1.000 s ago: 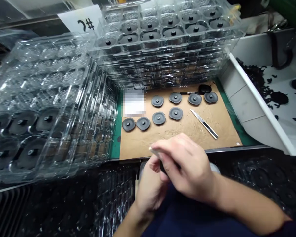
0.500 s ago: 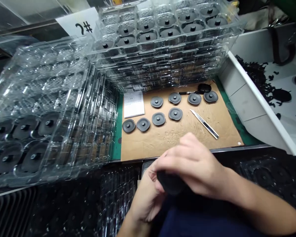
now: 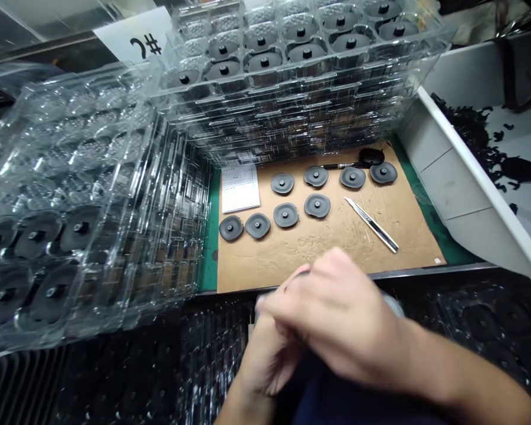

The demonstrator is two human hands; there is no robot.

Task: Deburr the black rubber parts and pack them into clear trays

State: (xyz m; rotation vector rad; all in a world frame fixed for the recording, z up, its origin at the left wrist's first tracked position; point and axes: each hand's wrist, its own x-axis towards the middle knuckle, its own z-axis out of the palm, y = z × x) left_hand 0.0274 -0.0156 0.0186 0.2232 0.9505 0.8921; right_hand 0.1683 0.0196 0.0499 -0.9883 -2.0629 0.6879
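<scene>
My left hand (image 3: 272,354) and my right hand (image 3: 336,316) are pressed together in front of me, below the near edge of the cardboard. A black rounded disc part is gripped between them. Only a thin dark edge of it shows at the fingers; the rest is hidden. My right hand lies over my left and is slightly blurred. Beyond the hands, several dark discs with a raised centre stub, such as this disc (image 3: 317,205), lie in two loose rows on the cardboard sheet (image 3: 265,265). A cutter knife (image 3: 372,225) lies to their right.
Clear plastic trays holding discs are stacked at the left (image 3: 128,236) and at the back (image 3: 287,112). A white bin (image 3: 469,153) at the right holds black scraps. A paper slip (image 3: 240,189) and a pen (image 3: 340,166) lie on the cardboard.
My right hand has rolled over toward my left, covering the black disc that showed beneath it before. The view has shifted slightly. The discs and knife on the cardboard stay put.
</scene>
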